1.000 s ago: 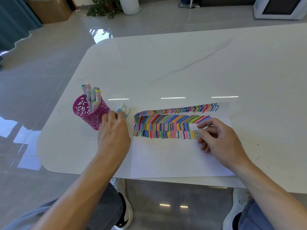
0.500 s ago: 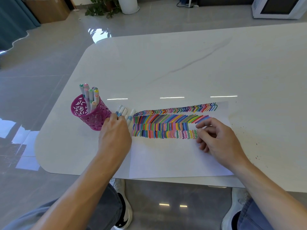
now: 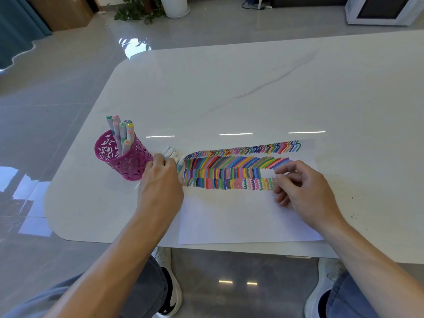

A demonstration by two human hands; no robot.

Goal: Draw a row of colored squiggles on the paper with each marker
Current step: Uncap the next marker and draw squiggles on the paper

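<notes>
A white paper (image 3: 241, 216) lies at the table's near edge, with several rows of coloured marks and a row of squiggles (image 3: 259, 183) along the lowest row. My left hand (image 3: 160, 187) rests at the paper's left edge, its fingers closed over a bundle of white markers (image 3: 171, 154) lying on the table. My right hand (image 3: 300, 191) rests on the paper at the right end of the squiggle row, fingers curled, holding nothing that I can see. A pink perforated cup (image 3: 119, 157) left of my left hand holds several capped markers (image 3: 121, 131).
The white marble table (image 3: 252, 92) stretches far and right beyond the paper. Small ink specks (image 3: 353, 198) dot the table right of the paper. My knees and shoes show below the table's near edge. Grey floor lies to the left.
My left hand has drawn the marker bundle a little right, toward the paper's left edge. My right hand has barely moved.
</notes>
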